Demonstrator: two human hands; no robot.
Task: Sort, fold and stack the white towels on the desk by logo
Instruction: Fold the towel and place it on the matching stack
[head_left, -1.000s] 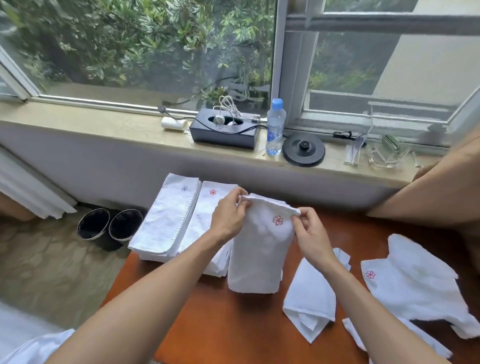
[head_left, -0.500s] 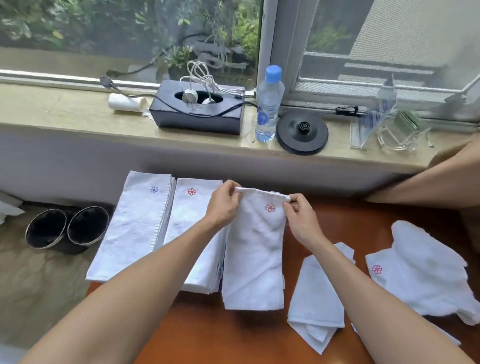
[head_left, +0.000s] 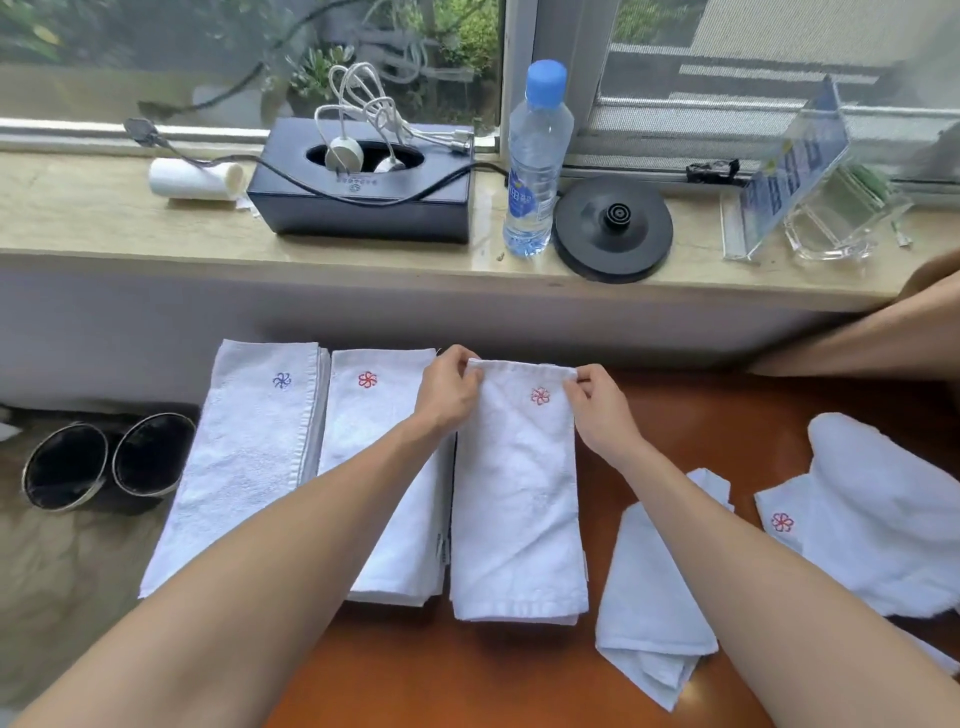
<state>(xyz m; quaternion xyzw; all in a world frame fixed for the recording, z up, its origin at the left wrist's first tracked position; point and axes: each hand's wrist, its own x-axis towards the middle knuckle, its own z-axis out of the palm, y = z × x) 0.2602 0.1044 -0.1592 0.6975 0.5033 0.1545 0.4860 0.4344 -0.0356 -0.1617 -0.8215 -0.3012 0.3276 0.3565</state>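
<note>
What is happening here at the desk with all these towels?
A person is sorting white towels on the desk. The left hand and the right hand pinch the far corners of a folded red-logo towel, which lies beside the red-logo stack. A blue-logo stack lies further left. On the right, a crumpled towel with a red logo and a half-folded towel are not yet stacked.

2 bare forearms stretched forward and converging, left hand (head_left: 447, 389) and right hand (head_left: 597, 410) level, fingers curled, each pinching a top corner of the folded towel (head_left: 514, 493)
</note>
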